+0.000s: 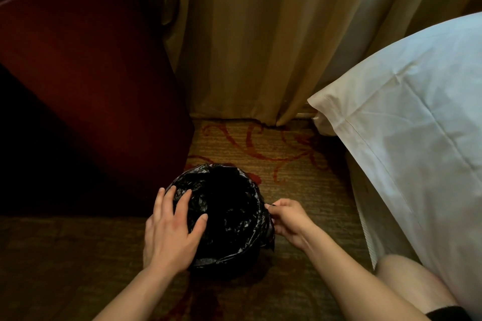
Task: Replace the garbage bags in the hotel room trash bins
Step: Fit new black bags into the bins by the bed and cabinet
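Note:
A small round trash bin (229, 268) stands on the carpet in the lower middle of the head view. A black garbage bag (224, 206) lines it, its glossy plastic folded out over the rim. My left hand (172, 229) lies flat on the bag at the bin's left rim, fingers spread and holding nothing. At the right rim my right hand (288, 219) pinches a bunch of the bag's edge between fingers and thumb. The inside of the bin is too dark to see into.
A dark red armchair (86, 91) stands close on the left. Beige curtains (260, 39) hang behind the bin. A white pillow (407, 125) on the bed juts in from the right. My knee (407, 286) is low right. Patterned carpet (287, 154) lies around the bin.

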